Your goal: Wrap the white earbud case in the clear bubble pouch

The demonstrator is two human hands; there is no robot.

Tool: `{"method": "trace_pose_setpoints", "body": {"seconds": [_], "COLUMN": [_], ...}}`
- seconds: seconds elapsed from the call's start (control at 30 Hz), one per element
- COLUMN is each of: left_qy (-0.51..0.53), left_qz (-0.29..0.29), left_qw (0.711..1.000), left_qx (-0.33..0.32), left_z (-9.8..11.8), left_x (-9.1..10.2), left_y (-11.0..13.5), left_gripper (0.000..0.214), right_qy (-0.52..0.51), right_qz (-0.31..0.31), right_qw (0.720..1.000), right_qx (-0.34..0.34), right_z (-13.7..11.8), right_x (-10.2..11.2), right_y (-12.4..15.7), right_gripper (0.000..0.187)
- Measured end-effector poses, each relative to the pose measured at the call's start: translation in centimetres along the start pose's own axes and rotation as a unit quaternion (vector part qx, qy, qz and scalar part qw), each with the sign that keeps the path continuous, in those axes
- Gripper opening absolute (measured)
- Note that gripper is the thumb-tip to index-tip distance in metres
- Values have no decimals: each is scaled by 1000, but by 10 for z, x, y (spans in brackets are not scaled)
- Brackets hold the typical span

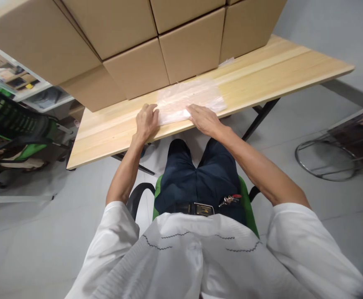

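A thin, clear plastic sheet [196, 94], possibly a bag, lies wrinkled on the wooden table [106, 133]. Its near edge looks bunched into a brighter fold close to the table's front edge. At the sheet's left edge is my left hand [147, 121], fingers curled and closed on the plastic. My right hand [204, 119] comes in from the right, its fingers pressed together on the near fold and pointing left. Both hands rest at table height, a short gap apart. The fingertips' undersides are hidden.
Stacked cardboard boxes [192, 45] line the back of the table. A scrap of plastic [227, 61] lies by the right-hand box. On the left stand a black and green chair [13, 116] and white shelves [46, 99]. A metal ring base [324, 160] is on the floor at right.
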State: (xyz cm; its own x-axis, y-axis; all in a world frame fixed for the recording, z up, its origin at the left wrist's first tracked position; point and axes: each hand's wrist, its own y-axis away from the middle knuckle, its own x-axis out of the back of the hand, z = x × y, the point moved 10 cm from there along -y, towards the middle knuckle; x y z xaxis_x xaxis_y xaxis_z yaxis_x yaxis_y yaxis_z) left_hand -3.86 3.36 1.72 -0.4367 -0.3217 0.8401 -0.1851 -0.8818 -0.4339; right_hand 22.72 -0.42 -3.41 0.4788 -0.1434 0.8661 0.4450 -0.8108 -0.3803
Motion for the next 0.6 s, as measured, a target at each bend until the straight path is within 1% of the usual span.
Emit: {"method": "trace_pose_setpoints", "body": {"seconds": [0.03,0.1,0.2,0.23,0.3,0.4,0.6], "left_qy": [-1,-5,14,24,35,43,40], "left_qz": [2,-9,-46,-64,-104,-141,-149], "left_qw": [1000,996,983,979,973,972,973], "left_qx": [-26,-90,-177,-194,-203,-184,-169], "left_z": [10,36,79,91,107,114,108], "left_x": [-1,-9,-34,-43,-61,-74,-75], "left_y": [1,2,4,5,9,14,12], "left_gripper": [56,59,55,54,53,57,66], "right_qy": [-3,-9,-12,-14,-22,-42,-51], "right_qz": [4,11,10,5,-4,-8,-5], "right_qw": [1000,1000,1000,1000,1000,999,999], "right_qx": [2,3,2,-1,-10,-14,-6], "right_z": [0,0,-2,-3,-4,-6,-2], "right_x": [0,1,2,2,3,5,4], "right_y": [0,0,-1,-1,-2,-2,-4], "right_gripper": [72,72,70,68,66,65,74]}}
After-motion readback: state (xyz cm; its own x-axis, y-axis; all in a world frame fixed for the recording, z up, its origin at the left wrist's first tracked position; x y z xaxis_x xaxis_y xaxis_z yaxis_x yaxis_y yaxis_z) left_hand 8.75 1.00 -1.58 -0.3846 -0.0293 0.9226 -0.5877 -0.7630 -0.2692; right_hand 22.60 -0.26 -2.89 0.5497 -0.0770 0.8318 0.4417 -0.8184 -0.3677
